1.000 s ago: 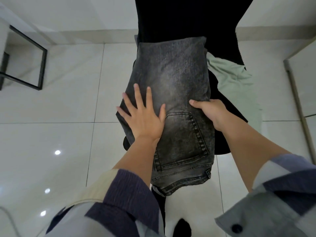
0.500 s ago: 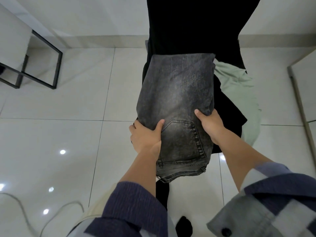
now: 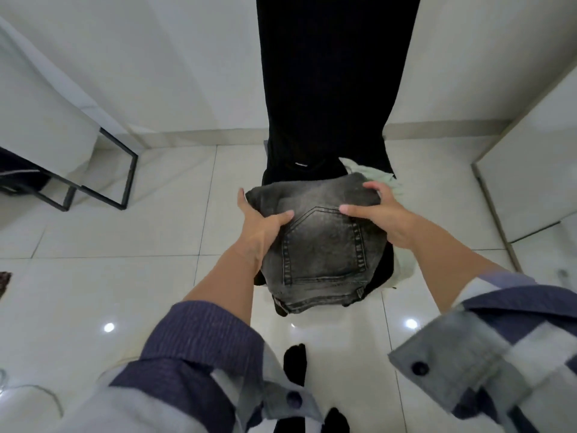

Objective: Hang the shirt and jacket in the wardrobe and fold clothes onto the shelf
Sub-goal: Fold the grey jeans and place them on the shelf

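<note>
Above white tiles (image 3: 93, 276), both hands' fingers clamping folded grey jeans (image 3: 324, 245): left hand (image 3: 259, 226), right hand (image 3: 384, 217).

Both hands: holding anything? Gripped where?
Folded grey jeans: left hand grips the left edge, right hand the right edge near the fold.
</note>
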Available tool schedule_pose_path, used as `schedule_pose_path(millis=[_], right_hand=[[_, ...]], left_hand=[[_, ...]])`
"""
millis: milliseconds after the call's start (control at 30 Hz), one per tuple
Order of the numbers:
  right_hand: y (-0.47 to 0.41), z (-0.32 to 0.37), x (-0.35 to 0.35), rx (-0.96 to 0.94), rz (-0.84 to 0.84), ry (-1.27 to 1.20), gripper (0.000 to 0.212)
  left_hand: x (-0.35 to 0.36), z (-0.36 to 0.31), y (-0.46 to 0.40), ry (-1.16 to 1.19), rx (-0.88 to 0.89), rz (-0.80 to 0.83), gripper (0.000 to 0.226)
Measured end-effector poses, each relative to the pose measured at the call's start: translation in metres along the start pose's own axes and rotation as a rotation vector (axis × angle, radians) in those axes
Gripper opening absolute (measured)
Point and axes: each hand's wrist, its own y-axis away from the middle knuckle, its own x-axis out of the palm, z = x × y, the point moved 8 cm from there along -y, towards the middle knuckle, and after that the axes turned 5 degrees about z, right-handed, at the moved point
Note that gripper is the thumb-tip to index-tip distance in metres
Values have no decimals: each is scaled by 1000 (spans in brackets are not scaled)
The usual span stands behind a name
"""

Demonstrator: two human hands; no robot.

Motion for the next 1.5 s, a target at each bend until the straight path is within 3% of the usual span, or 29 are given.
schedule_pose_path(millis=[100, 167, 267, 400, 500, 600, 667, 800, 900, 1033, 1100, 1167, 1267, 1367, 1400, 1500], right_hand=[[38, 36, -3, 47, 224, 162, 127], [67, 62, -12, 31, 250, 392, 127], [107, 104, -43, -32, 67, 729, 103], [170, 152, -96, -102, -180, 891, 76], [221, 178, -141, -120, -327, 912, 61], [274, 193, -185, -49, -541, 958, 71], [307, 198, -209, -48, -655, 890, 65], [373, 192, -241, -155, -736, 572, 29], [421, 179, -264, -223, -880, 389, 31], [485, 166, -285, -320, -1071, 242, 39], [521, 153, -295, -337, -1203, 170, 47], [556, 130, -309, -377, -1333, 19, 59], [605, 91, -325, -468, -1453, -255, 73], [647, 54, -339, -540, -1497, -492, 67], [658, 44, -344, -574, -1498, -553, 62], [690, 20, -365, -666, -1513, -641, 51]], left_hand=[[12, -63, 32, -209, 143, 189, 133], [24, -97, 53, -406, 174, 297, 140], [46, -147, 85, -727, 250, 345, 137], [83, -208, 118, -961, 331, 398, 114], [114, -246, 135, -875, 311, 558, 93], [149, -277, 152, -747, 327, 701, 87], [174, -300, 166, -698, 391, 741, 103], [224, -339, 202, -468, 514, 832, 146], [263, -356, 228, -274, 573, 875, 128], [322, -351, 265, -253, 467, 1038, 94], [349, -336, 292, -342, 385, 1190, 91], [374, -328, 321, -395, 437, 1303, 82], [416, -315, 374, -367, 517, 1493, 86], [455, -305, 432, -330, 578, 1598, 106], [468, -302, 450, -315, 580, 1625, 102], [500, -302, 499, -163, 559, 1629, 62]])
